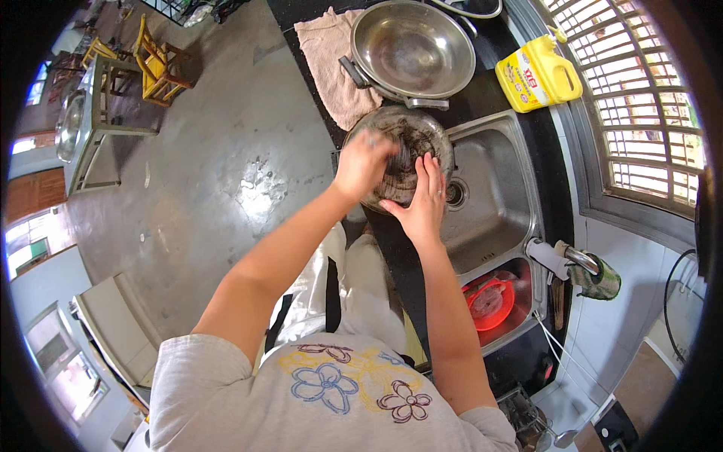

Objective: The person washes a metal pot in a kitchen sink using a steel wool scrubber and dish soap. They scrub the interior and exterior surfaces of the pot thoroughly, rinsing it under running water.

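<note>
The person's left hand (363, 162) is closed around a scrubbing pad, hard to make out, and presses it inside a round, dark, grimy metal pan (399, 154). The right hand (422, 200) lies open and flat against the pan's near rim, fingers spread, steadying it. The pan sits tilted over the left edge of a stainless steel sink (493, 200) set in a black counter (482, 87). The step in hand looks like scouring the pan's inside; the next move would likely call for turning the pan while the open hand keeps it from sliding.

Behind the pan rests a large, clean, shiny steel wok (413, 47) with handles, beside a pinkish cloth (331, 60). A yellow plastic jug (538, 73) with a handle and a red-and-white label stands at the counter's back right, by the window grille. A red round strainer (489, 303) lies in the second basin.
</note>
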A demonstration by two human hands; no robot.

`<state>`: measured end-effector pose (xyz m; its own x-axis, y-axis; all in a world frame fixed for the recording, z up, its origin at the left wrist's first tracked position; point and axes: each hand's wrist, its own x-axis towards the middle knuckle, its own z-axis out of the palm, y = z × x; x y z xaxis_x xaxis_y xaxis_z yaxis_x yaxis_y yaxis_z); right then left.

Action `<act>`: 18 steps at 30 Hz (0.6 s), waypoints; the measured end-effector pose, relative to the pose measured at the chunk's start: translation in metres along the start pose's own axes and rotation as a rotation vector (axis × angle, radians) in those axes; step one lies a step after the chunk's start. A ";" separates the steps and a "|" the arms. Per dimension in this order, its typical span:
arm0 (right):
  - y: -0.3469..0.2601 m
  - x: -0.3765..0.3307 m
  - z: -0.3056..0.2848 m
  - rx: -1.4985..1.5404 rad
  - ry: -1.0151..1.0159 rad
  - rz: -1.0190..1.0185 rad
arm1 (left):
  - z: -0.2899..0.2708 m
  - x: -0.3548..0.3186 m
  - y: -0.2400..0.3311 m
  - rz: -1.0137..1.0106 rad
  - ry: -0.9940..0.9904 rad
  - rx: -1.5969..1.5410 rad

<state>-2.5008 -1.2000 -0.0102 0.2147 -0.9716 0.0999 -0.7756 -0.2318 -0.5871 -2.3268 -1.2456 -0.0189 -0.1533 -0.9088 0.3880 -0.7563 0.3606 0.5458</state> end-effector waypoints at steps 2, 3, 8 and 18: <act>0.001 0.000 0.002 -0.005 0.003 -0.007 | 0.006 0.024 -0.004 -0.040 0.073 0.015; 0.000 0.001 0.002 -0.006 0.004 -0.012 | 0.005 0.025 -0.001 -0.043 0.077 0.032; -0.001 -0.026 0.007 -0.134 0.121 -0.103 | -0.006 -0.051 0.030 -0.104 -0.023 -0.088; 0.001 -0.044 0.011 -0.140 0.191 -0.089 | 0.021 0.007 0.031 -0.061 0.021 -0.075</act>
<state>-2.5039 -1.1571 -0.0239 0.1803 -0.9353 0.3044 -0.8363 -0.3087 -0.4530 -2.3649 -1.2450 -0.0148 -0.0944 -0.9253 0.3673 -0.7138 0.3201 0.6229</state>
